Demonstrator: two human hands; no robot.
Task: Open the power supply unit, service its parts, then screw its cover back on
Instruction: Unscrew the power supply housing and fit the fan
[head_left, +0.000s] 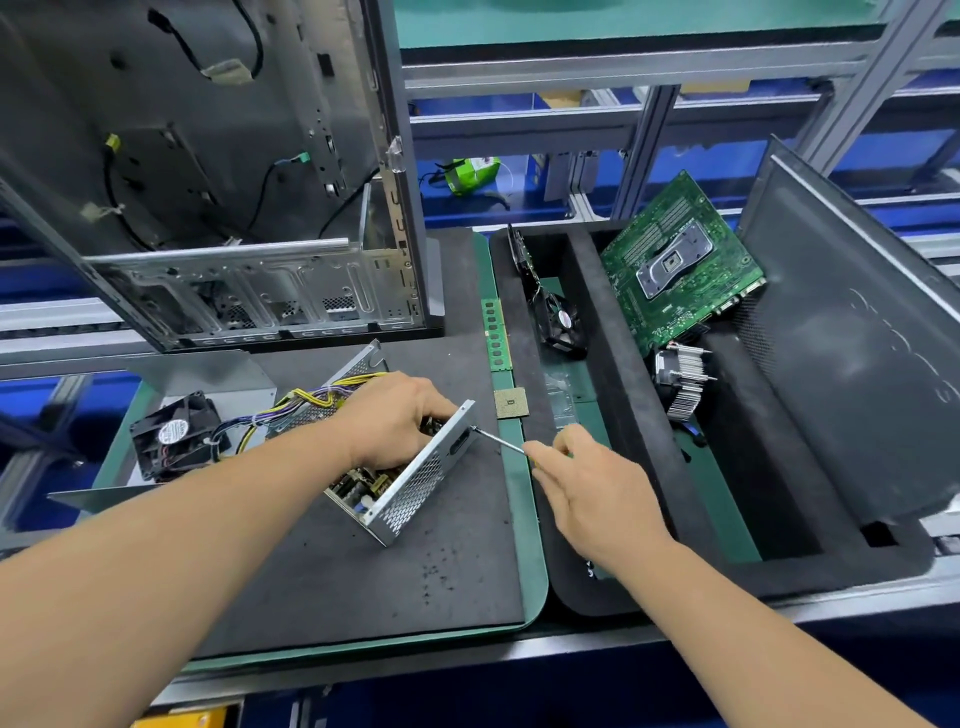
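Steadying the open power supply on the tabletop, the left hand curls its grip round it; the right hand pinches a screwdriver against its end wall.

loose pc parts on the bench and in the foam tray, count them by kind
Fans: 2, one by the power supply unit, one in the tray
Motherboard: 1
RAM stick: 1
CPU chip: 1
Heatsink: 1
Total: 6
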